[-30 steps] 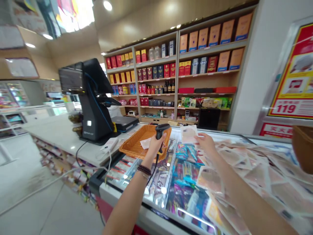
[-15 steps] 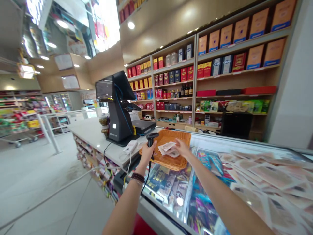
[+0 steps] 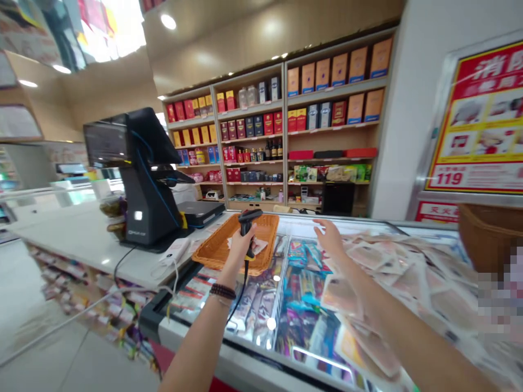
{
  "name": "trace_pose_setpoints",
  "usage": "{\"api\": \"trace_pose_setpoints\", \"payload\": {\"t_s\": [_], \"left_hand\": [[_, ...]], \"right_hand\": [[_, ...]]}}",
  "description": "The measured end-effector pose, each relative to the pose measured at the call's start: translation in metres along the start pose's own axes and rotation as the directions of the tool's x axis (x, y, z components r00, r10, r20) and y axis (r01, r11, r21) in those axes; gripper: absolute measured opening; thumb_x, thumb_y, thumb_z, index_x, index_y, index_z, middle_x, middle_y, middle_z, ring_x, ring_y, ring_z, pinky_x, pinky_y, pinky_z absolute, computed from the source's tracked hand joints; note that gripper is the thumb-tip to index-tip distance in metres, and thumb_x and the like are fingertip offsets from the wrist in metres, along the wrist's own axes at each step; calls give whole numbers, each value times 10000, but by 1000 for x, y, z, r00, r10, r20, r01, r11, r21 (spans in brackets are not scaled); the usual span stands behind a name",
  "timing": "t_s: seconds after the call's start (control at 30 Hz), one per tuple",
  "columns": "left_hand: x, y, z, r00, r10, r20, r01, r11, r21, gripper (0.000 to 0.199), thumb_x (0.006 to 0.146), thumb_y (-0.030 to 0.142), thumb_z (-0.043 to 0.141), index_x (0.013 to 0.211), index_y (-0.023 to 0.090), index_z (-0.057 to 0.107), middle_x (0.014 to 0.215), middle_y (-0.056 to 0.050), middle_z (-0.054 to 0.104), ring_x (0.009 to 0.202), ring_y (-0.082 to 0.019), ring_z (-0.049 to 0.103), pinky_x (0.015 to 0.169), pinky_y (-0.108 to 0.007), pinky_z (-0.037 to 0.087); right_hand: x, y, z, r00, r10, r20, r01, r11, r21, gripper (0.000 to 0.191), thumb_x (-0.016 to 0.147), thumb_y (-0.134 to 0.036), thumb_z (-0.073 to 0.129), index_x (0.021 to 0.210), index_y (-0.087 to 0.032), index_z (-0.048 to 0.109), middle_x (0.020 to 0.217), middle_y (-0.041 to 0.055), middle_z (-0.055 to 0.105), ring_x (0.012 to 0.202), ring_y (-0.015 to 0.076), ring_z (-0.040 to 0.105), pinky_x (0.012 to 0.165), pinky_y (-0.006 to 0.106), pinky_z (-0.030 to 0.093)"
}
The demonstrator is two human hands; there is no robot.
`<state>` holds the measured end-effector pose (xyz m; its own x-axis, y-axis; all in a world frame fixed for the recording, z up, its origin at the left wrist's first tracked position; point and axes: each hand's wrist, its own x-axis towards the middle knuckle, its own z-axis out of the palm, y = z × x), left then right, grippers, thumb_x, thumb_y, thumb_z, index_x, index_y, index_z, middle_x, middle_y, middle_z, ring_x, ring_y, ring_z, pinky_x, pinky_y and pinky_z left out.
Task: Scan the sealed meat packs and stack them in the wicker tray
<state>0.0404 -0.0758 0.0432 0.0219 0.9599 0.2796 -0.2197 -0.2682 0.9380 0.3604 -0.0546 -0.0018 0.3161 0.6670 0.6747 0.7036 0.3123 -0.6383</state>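
The left hand (image 3: 244, 246) is gripping the handle of a black corded barcode scanner (image 3: 247, 221) in a closed fist, holding it nearly upright above a wicker tray (image 3: 265, 231), its head lying crosswise and pointing right. The right hand (image 3: 330, 240) is hovering open and empty, fingers spread, over a glass-topped freezer (image 3: 261, 362).

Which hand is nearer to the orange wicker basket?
Left. The left hand grips a barcode scanner directly over the wicker basket; the right hand is open, farther away, above the glass-topped freezer.
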Motion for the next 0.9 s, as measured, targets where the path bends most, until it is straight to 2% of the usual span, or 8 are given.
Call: {"api": "trace_pose_setpoints", "payload": {"t_s": [0.2, 0.27, 0.37, 0.43, 0.53, 0.67, 0.8, 0.9], "left_hand": [[-12, -15, 77, 987, 2, 164, 11, 997, -75, 686, 556, 719, 966, 701, 202, 539, 581, 61, 521, 420, -56, 451, 466, -230, 496], [-18, -25, 99, 978, -22, 209, 41, 995, -87, 691, 555, 733, 959, 704, 201, 544, 579, 59, 530, 421, -55, 448, 475, -235, 513], [-27, -45, 125, 958, -71, 277, 98, 992, -86, 688, 571, 741, 946, 722, 203, 545, 581, 61, 538, 412, -52, 446, 476, -238, 522], [-34, -59, 136, 940, -107, 324, 136, 988, -70, 677, 581, 724, 949, 741, 202, 550, 589, 65, 539, 406, -51, 453, 470, -237, 519], [-44, -76, 144, 909, -160, 385, 186, 982, -31, 656, 596, 696, 957, 758, 204, 554, 584, 69, 534, 400, -59, 465, 461, -239, 515], [-50, -92, 138, 891, -178, 419, 185, 982, 24, 642, 615, 689, 953, 734, 204, 549, 574, 76, 517, 387, -57, 454, 460, -242, 514], [-48, -100, 127, 901, -179, 396, 184, 983, 26, 602, 663, 664, 944, 765, 213, 558, 570, 83, 507, 386, -66, 455, 463, -242, 502], [-47, -103, 125, 912, -175, 370, 188, 982, 0, 593, 671, 665, 937, 802, 216, 573, 586, 82, 511, 393, -71, 457, 472, -252, 510]], "right_hand": [[-11, 48, -101, 982, 34, -187, -88, 953, -289, 355, 939, -376, 599, 1183, -183, 771, 1234, 167, 776, 1198, 342, 688, 1128, 536, 510], [-22, 64, -122, 975, 91, -203, -168, 900, -402, 355, 941, -419, 638, 1163, -177, 773, 1227, 185, 771, 1225, 356, 680, 1138, 531, 492], [-38, 80, -139, 968, 226, -107, -247, 796, -552, 377, 887, -508, 752, 1078, -185, 784, 1244, 194, 757, 1234, 382, 680, 1110, 536, 499], [-45, 83, -143, 956, 293, -33, -250, 748, -615, 429, 837, -554, 815, 1058, -188, 784, 1303, 198, 733, 1255, 403, 672, 1085, 547, 509], [-47, 75, -140, 949, 313, -28, -252, 704, -665, 471, 790, -540, 877, 1095, -198, 768, 1347, 211, 710, 1294, 430, 640, 1060, 571, 505], [-40, 55, -126, 970, 241, -46, -216, 751, -624, 482, 751, -329, 914, 1177, -230, 712, 1178, 182, 766, 1197, 408, 689, 1008, 508, 522], [-32, 47, -105, 976, 208, -59, -216, 927, -306, 670, 768, -241, 795, 1391, -280, 552, 1052, 68, 764, 942, 307, 757, 899, 426, 570], [-34, 52, -88, 972, 235, -29, -235, 972, 3, 754, 748, -311, 753, 1435, -258, 445, 988, 10, 726, 862, 276, 765, 888, 449, 605]]}}
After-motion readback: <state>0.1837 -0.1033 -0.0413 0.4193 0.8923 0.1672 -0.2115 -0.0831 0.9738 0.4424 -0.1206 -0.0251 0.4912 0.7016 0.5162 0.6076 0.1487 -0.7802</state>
